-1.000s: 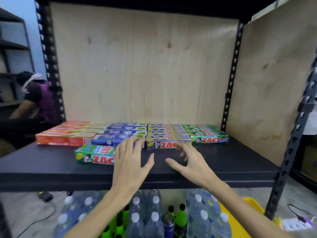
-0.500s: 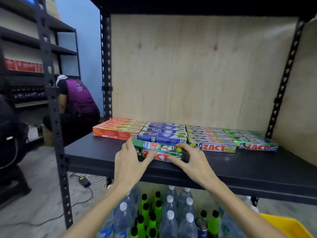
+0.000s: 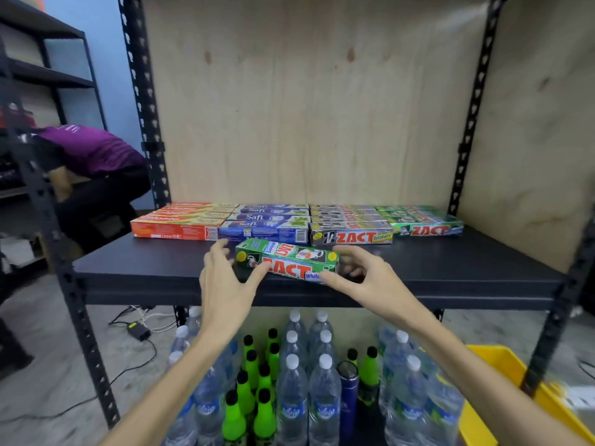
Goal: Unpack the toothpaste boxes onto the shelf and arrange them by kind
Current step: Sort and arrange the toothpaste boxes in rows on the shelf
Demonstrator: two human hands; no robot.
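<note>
A loose green Zact toothpaste box (image 3: 286, 260) lies slightly askew near the front of the black shelf (image 3: 154, 265). My left hand (image 3: 222, 281) grips its left end and my right hand (image 3: 363, 275) grips its right end. Behind it, rows of boxes lie side by side: orange Colgate boxes (image 3: 180, 223), blue Safi boxes (image 3: 267, 225), grey Zact Smokers boxes (image 3: 349, 228) and green Zact boxes (image 3: 425, 222) at the right.
Plywood panels back the shelf and close its right side. Below stand several water bottles (image 3: 322, 387) and green bottles (image 3: 251, 378). A yellow bin (image 3: 505, 375) sits low right. A person in purple (image 3: 90, 162) crouches at the left by another rack; cables lie on the floor.
The view has swung left and back. My hands went from spread above the shelf to closing on the two ends of the loose green Zact box, which has turned a little.
</note>
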